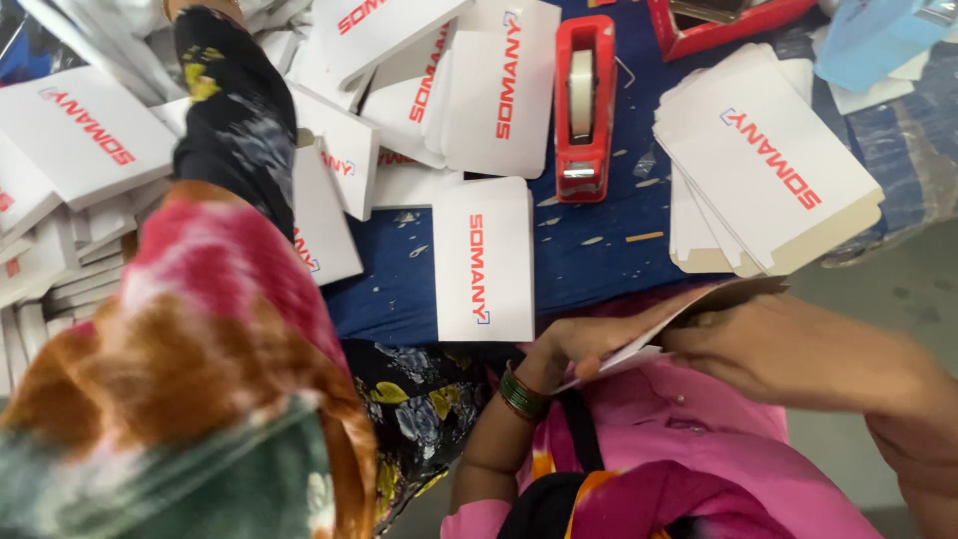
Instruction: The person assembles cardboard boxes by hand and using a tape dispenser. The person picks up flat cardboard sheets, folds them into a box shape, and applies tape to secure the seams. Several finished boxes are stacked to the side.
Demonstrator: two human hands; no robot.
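Note:
Both my hands hold one flat white carton (639,355) with a brown inner side, just above my pink-clothed lap. My left hand (584,344), with green bangles at the wrist, grips the carton's near left edge. Reaching in from the right, my right hand (788,354) holds its right part, and the brown flap sticks out above the fingers. The carton is tilted and mostly hidden by the hands.
A blue-covered table (599,240) carries a red tape dispenser (584,100), a single flat white carton (484,260), a stack of flat cartons (768,160) at right and a loose pile (80,130) at left. Multicoloured cloth (200,359) fills the lower left. A red tray (718,25) sits at the back.

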